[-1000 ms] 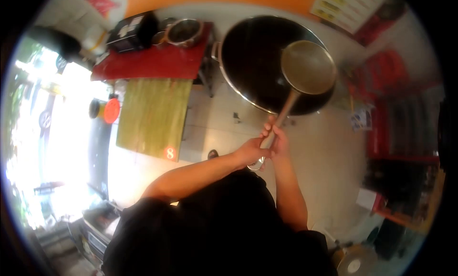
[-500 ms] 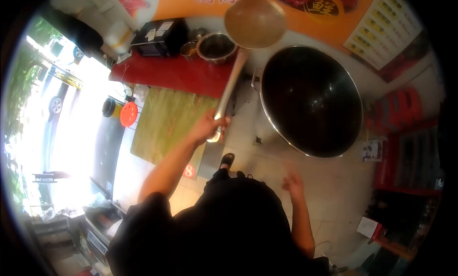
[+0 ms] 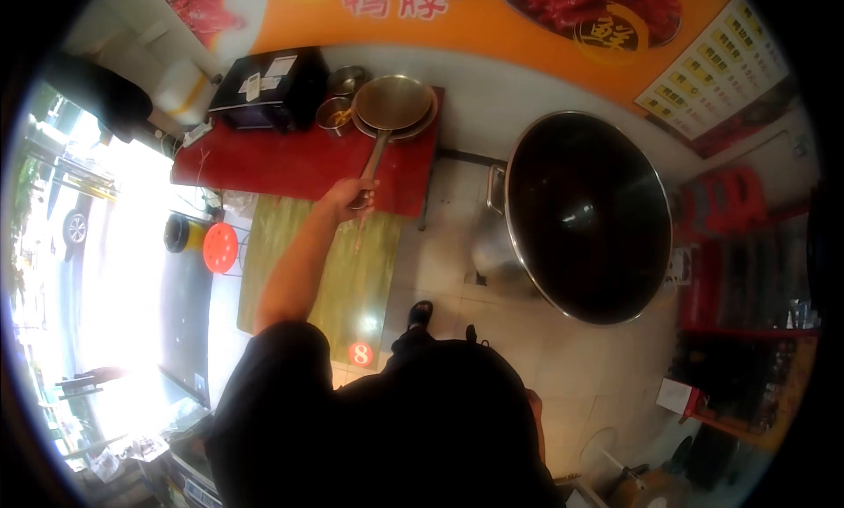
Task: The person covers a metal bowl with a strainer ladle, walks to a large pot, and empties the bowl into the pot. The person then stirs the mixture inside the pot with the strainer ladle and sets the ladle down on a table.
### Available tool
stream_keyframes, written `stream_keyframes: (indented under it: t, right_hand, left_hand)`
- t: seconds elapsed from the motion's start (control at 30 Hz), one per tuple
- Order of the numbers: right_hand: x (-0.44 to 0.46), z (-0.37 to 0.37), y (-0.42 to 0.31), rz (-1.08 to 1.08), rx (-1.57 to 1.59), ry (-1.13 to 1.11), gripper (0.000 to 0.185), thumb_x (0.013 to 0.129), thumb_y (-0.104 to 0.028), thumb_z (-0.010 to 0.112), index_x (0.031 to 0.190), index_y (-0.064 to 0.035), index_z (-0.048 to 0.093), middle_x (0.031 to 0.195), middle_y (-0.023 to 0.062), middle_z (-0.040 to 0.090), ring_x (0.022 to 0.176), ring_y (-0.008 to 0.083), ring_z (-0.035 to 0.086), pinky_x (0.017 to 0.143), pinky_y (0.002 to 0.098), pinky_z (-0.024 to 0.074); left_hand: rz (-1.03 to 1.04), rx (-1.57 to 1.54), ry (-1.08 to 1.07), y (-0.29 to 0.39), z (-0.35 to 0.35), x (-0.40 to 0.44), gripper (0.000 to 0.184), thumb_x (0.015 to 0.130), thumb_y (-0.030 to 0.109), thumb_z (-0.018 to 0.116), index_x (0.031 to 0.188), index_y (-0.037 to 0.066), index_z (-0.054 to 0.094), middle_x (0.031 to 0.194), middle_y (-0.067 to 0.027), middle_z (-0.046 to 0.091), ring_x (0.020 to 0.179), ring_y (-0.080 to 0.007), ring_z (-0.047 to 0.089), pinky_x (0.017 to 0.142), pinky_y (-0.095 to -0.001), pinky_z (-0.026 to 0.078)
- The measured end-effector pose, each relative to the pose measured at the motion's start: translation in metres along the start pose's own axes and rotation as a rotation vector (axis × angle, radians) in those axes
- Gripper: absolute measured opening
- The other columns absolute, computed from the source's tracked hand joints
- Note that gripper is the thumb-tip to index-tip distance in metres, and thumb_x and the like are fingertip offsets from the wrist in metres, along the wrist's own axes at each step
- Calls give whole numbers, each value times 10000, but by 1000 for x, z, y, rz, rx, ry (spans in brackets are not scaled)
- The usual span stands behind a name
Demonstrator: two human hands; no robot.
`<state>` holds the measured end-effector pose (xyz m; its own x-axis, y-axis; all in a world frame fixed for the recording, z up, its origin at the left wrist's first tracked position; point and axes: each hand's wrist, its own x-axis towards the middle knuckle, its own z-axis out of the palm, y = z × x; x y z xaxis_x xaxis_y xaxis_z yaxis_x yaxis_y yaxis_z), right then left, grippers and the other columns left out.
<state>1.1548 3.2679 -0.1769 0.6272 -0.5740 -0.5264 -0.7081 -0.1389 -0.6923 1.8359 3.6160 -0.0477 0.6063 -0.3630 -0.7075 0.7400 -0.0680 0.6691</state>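
Note:
My left hand (image 3: 350, 196) is closed around the long metal handle of a round, flat skimmer (image 3: 393, 102). The skimmer's head is over a steel bowl (image 3: 425, 128) on the red table, covering most of it; whether the two touch I cannot tell. Beside the bowl is a small metal pan (image 3: 335, 114) with something yellowish in it. Only a sliver of my right hand (image 3: 534, 404) shows beside my dark clothing, its fingers hidden. To the right stands a large steel pot (image 3: 505, 257) with a very dark inside.
A black box-shaped appliance (image 3: 269, 88) sits on the red table (image 3: 264, 161). In front of it is a greenish board or tabletop (image 3: 294, 257). An orange-red round stool (image 3: 221, 248) stands at left, red stacked chairs (image 3: 725, 199) at right.
My left hand has carried the skimmer left and down, from beside the pot to over the steel bowl. My right hand has drawn back against my body. The view has shifted.

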Motion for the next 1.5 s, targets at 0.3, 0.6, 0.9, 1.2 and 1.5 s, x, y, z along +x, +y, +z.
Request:
stream_keyframes:
  t: [0.3,0.6,0.9,1.2,1.5]
  right_hand:
    - [1,9,1,107,-57,72,274,956,-173,696,1121,42,736,970,164,781,875,236,727,795,341,574]
    - [21,20,17,26,-182,-39,385,907,-298,709,1117,21,751,986,159,783,904,250,732,826,375,578]
    - [13,6,89,-332,-827,-132,255,916,-293,622,839,-73,724,821,159,726,785,354,705,690,446,567]
    - [-13,30,219,753,423,39,267,980,-254,565,750,-127,614,634,83,600,525,251,588,472,412,468]
    - [-63,6,57,581,-102,413,646,1062,-438,464,611,2,608,649,162,655,583,349,622,666,472,494]
  left_hand:
    - [-90,7,-88,14,-36,26,159,996,232,703,874,147,648,718,52,633,651,-93,605,735,-305,531]
    - [-34,-35,-75,17,-30,11,214,1027,273,665,887,116,627,874,-9,682,724,-114,655,760,-317,568]
    - [28,-203,-203,8,-42,6,397,1049,429,616,1086,36,654,967,-97,718,889,-208,733,802,-401,662]
    - [66,-367,4,-53,-94,12,658,978,700,538,1103,61,634,933,-112,649,895,-279,666,791,-440,573]
    - [-178,1938,-143,-332,-224,31,629,917,644,601,1290,138,560,1279,-85,537,1172,-272,524,1037,-453,373]
